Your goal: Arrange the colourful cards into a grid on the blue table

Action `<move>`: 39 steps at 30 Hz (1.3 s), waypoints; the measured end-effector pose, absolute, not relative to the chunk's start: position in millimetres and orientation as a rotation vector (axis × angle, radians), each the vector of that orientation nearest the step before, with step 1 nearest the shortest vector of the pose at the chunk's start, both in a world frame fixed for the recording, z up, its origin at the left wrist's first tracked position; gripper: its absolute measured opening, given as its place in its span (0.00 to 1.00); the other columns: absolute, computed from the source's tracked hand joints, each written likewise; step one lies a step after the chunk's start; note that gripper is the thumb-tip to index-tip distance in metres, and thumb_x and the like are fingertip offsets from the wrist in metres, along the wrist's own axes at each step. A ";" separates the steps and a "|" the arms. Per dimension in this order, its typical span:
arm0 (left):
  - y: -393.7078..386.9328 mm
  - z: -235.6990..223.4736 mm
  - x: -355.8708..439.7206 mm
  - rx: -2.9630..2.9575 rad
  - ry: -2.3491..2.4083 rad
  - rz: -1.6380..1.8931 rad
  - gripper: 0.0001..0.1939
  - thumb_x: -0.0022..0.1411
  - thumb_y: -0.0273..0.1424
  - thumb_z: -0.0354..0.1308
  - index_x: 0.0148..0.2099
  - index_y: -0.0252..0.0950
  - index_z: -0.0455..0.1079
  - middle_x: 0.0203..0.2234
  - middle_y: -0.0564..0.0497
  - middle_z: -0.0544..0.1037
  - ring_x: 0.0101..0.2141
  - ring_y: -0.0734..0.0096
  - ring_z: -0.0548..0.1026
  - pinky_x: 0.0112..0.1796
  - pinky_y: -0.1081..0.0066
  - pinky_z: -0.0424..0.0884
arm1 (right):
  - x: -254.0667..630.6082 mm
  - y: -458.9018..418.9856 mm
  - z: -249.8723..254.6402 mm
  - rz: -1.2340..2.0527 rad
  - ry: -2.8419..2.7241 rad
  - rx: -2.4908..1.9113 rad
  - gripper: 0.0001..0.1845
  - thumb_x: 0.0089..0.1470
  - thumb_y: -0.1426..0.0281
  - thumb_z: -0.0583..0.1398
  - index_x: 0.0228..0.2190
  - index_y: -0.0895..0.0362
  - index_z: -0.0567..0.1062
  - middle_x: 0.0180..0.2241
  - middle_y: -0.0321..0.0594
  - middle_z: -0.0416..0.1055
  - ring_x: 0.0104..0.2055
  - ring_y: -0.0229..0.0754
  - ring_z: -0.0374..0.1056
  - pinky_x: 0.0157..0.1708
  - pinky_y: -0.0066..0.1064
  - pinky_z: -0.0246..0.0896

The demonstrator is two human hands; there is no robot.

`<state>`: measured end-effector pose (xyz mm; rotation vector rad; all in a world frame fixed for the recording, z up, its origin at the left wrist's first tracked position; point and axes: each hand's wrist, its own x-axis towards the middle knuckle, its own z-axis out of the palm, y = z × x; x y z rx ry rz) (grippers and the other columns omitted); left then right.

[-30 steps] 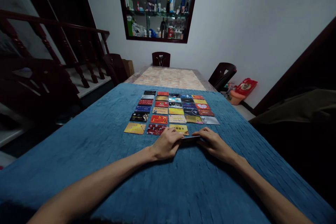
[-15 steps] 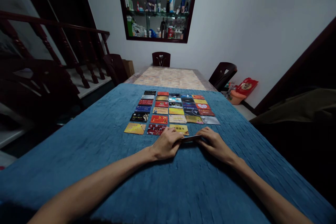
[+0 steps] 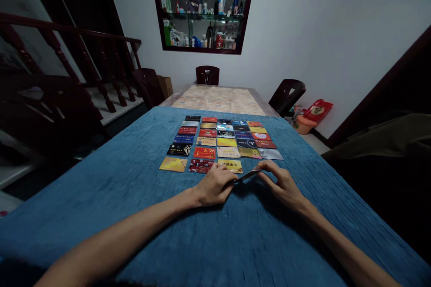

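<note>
A thin card (image 3: 247,176), seen nearly edge-on, spans the gap between my two hands just above the blue cloth. My left hand (image 3: 213,184) is closed around its left end. At the other end, my right hand (image 3: 282,187) pinches it between thumb and forefinger. Whether more cards lie in my left palm is hidden. Just beyond my fingers is a yellow card (image 3: 232,166) with dark characters. A dark red card (image 3: 198,166) is partly covered by my left hand, and a gold card (image 3: 173,164) lies left of it.
Several rows of colourful cards (image 3: 228,152) lie flat on the blue cloth (image 3: 134,179). Behind the cloth the beige tabletop (image 3: 218,98) continues. Dark chairs (image 3: 207,75) stand around it, with a red bag (image 3: 318,111) and an orange bin (image 3: 305,124) at the right wall.
The right end of the card has risen and moved slightly right, so the card now slants. My right hand shifted right with it, its fingers more arched. My left hand stays nearly still.
</note>
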<state>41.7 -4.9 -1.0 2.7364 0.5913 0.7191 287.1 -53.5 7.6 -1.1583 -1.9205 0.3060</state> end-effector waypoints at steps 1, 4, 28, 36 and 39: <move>-5.1 -0.7 41.6 2.739 0.589 0.718 0.09 0.64 0.24 0.52 0.45 0.35 0.70 0.37 0.47 0.79 0.41 0.61 0.70 0.44 0.63 0.60 | 286.7 -53.9 8.2 0.289 -1.912 -1.149 0.08 0.63 0.64 0.56 0.37 0.52 0.73 0.35 0.41 0.73 0.38 0.45 0.71 0.40 0.36 0.68; -5.7 -0.5 41.3 2.745 0.583 0.740 0.08 0.64 0.25 0.52 0.45 0.34 0.70 0.37 0.46 0.79 0.41 0.61 0.71 0.44 0.62 0.60 | 285.9 -55.2 10.9 0.196 -1.870 -1.112 0.05 0.63 0.66 0.56 0.38 0.51 0.72 0.35 0.40 0.72 0.37 0.44 0.71 0.39 0.36 0.68; -9.4 -0.5 40.7 2.664 0.563 0.985 0.10 0.64 0.35 0.58 0.45 0.35 0.71 0.37 0.46 0.79 0.41 0.60 0.70 0.46 0.61 0.63 | 259.2 -66.8 19.6 -0.316 -2.191 -0.935 0.11 0.66 0.69 0.55 0.42 0.51 0.78 0.31 0.39 0.76 0.38 0.45 0.65 0.42 0.41 0.59; -7.3 -4.8 41.6 2.719 0.526 0.998 0.06 0.66 0.32 0.56 0.41 0.35 0.71 0.33 0.46 0.78 0.39 0.62 0.71 0.45 0.62 0.64 | 249.7 -62.7 11.3 -0.261 -2.184 -0.919 0.07 0.64 0.71 0.57 0.39 0.53 0.76 0.30 0.38 0.77 0.37 0.45 0.65 0.40 0.40 0.59; -6.0 -7.2 41.8 2.739 0.500 0.989 0.06 0.66 0.31 0.54 0.40 0.34 0.71 0.33 0.46 0.77 0.39 0.62 0.71 0.44 0.62 0.65 | 250.7 -62.2 9.5 -0.235 -2.190 -0.945 0.08 0.64 0.71 0.56 0.39 0.52 0.76 0.31 0.39 0.77 0.38 0.46 0.66 0.40 0.40 0.59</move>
